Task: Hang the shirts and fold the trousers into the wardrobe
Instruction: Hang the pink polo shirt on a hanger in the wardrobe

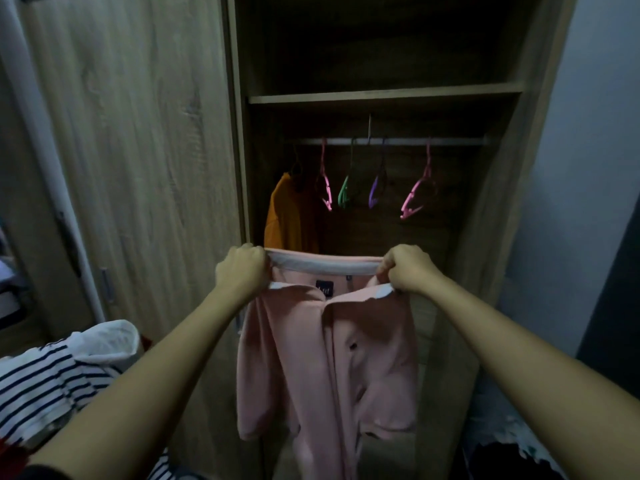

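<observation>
I hold a pink shirt (322,358) up by its white-lined collar in front of the open wardrobe. My left hand (240,268) grips the collar's left end and my right hand (405,270) grips its right end. The shirt hangs open below my hands, with a dark label inside the neck. Behind it, a metal rail (388,141) carries an orange shirt (289,216) at the left and several bare hangers: pink (325,188), green (345,192), purple (375,192) and another pink (417,194).
A wooden shelf (384,95) spans the wardrobe above the rail. The wardrobe's wooden door (138,150) stands at the left. A pile of clothes with a striped garment (45,386) lies at the lower left. Dark clothes (502,459) lie at the lower right.
</observation>
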Demonstrator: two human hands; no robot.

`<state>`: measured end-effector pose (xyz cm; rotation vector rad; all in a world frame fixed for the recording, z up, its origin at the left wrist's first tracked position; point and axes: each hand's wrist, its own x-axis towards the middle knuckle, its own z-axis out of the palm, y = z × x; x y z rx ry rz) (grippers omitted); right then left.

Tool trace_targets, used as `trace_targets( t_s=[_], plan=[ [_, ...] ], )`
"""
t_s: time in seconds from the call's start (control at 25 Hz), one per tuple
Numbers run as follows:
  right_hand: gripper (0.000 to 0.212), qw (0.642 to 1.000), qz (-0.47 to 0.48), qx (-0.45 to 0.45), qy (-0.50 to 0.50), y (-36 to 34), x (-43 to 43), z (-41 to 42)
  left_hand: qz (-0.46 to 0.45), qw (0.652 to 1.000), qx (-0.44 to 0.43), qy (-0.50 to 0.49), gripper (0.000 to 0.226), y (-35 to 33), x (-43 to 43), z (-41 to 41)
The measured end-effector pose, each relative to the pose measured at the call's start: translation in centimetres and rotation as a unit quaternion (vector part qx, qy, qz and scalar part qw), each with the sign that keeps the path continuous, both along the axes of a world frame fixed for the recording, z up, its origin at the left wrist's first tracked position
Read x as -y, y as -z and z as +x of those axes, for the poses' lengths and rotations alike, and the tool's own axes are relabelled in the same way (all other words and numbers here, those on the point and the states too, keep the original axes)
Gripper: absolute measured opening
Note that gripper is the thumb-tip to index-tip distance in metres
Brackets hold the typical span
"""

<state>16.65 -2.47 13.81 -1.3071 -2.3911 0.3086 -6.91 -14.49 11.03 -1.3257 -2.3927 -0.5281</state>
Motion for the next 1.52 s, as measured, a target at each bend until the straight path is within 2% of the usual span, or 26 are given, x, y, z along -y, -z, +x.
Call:
trace_targets(
  t_s=[0.16,0.32,0.44,0.56,0.68,0.76,0.92,1.0,1.12,1.24,1.32,1.44,1.52],
  plan=[
    [0.031,1.0,0.023,0.008,-0.009,-0.3,-1.0,0.2,0.012,0.999,0.005,0.043,0.023,0.8,-2.0,-0.8],
    [0.036,1.0,0.004,-0.004,-0.004,-1.3,-2.2,-0.8,0.045,0.996,0.007,0.074,0.017,0.1,-4.2,-1.8],
    [0.032,1.0,-0.023,-0.014,-0.01,-2.9,-3.3,-2.5,0.041,0.996,0.054,0.064,0.018,-1.3,-5.8,-3.0],
    [0.029,1.0,0.011,-0.006,0.007,-5.2,-4.7,-4.8,0.077,0.991,0.085,0.064,0.018,-3.3,-8.2,-4.6],
    [0.031,0.999,0.029,0.022,0.015,-7.8,-6.1,-7.3,0.121,0.981,0.085,0.126,0.025,-6.5,-11.0,-6.3],
    [0.031,0.998,0.025,0.056,0.011,-8.6,-7.0,-8.7,0.141,0.968,0.114,0.175,0.033,-8.2,-13.2,-7.2],
    [0.024,0.995,0.025,0.093,0.011,-8.4,-8.8,-10.8,0.133,0.955,0.174,0.201,0.043,-9.9,-18.8,-9.1],
    [0.023,0.996,0.027,0.082,0.02,-8.6,-9.5,-11.0,0.133,0.935,0.26,0.201,0.048,-10.2,-22.1,-9.8],
    [0.027,0.997,0.028,0.066,0.035,-8.7,-10.1,-10.9,0.162,0.878,0.411,0.184,0.056,-9.4,-27.1,-10.8],
    [0.028,0.996,0.042,0.057,0.051,-8.4,-10.9,-10.7,0.166,0.862,0.445,0.176,0.063,-7.8,-31.6,-11.3],
    [0.026,0.996,0.046,0.048,0.056,-8.1,-11.5,-10.5,0.17,0.841,0.47,0.208,0.063,-7.5,-33.5,-10.9],
    [0.026,0.997,0.041,0.035,0.061,-7.4,-12.3,-10.0,0.211,0.825,0.46,0.252,0.04,-8.5,-35.0,-10.4],
    [0.027,0.997,0.042,0.027,0.064,-6.9,-12.7,-9.6,0.234,0.827,0.444,0.254,0.034,-9.5,-35.2,-10.2]
  ],
)
